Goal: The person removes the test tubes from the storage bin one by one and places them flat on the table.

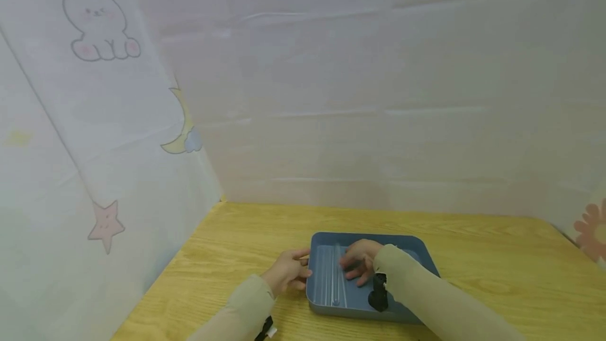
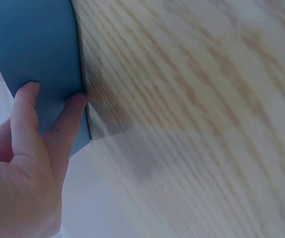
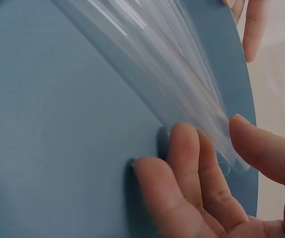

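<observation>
Several clear tubes (image 1: 335, 280) lay in the blue tray (image 1: 360, 313) on the counter (image 1: 236, 241). L hand (image 1: 286, 271), fingers straight, touched tray's side, prob. steadying it; R hand (image 1: 362, 261) had thumb + fingers flanking tubes, couldn't tell if pinching.

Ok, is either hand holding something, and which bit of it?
I can't tell: the right hand is at a clear tube, near one end, maybe pinching it. The left hand touches the outer side of the blue tray.

Left grip (image 1: 288, 270) is spread, right grip (image 1: 362, 260) loosely curled.
</observation>
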`<act>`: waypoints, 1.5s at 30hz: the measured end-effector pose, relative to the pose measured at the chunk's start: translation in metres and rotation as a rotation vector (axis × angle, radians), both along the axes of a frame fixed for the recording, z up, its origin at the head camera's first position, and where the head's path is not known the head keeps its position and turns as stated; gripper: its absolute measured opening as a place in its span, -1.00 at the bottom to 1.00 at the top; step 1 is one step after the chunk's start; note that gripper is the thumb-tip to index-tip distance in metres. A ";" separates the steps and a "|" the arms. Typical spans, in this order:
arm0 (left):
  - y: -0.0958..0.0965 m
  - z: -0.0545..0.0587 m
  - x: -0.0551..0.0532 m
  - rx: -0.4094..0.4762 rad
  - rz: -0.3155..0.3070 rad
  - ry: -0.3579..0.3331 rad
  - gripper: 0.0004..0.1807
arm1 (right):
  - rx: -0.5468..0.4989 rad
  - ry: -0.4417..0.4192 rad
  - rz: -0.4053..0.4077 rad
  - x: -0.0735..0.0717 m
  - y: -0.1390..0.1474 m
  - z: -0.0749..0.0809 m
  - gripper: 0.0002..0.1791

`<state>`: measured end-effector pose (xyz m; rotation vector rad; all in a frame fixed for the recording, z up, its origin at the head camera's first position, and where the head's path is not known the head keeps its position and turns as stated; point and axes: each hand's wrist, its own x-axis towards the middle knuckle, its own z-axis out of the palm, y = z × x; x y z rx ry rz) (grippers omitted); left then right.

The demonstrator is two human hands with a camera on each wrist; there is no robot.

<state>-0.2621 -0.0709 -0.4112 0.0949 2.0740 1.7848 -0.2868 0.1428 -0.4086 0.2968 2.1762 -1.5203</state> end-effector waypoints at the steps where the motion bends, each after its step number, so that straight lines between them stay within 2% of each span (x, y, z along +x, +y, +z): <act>1: 0.000 0.000 0.000 0.001 0.000 0.002 -0.32 | -0.004 0.003 0.003 0.000 0.001 0.000 -0.30; 11: 0.003 0.000 0.001 -0.027 0.011 0.019 -0.33 | -0.084 0.052 0.004 0.000 0.023 0.002 -0.32; 22: 0.002 -0.003 -0.002 -0.032 0.010 0.027 -0.33 | -0.239 0.042 0.018 0.007 0.042 0.018 -0.28; 27: 0.002 -0.004 -0.001 -0.041 0.014 0.029 -0.33 | -0.315 0.048 0.019 0.015 0.048 0.025 -0.27; 32: 0.001 -0.002 0.001 -0.039 0.004 0.034 -0.33 | -0.351 0.082 0.010 0.023 0.055 0.032 -0.31; 38: 0.000 -0.001 0.002 -0.026 0.005 0.023 -0.33 | -0.387 0.117 0.022 0.029 0.066 0.037 -0.26; 45: 0.001 0.002 0.004 -0.029 0.012 0.018 -0.35 | -0.385 0.146 0.087 0.037 0.085 0.039 -0.16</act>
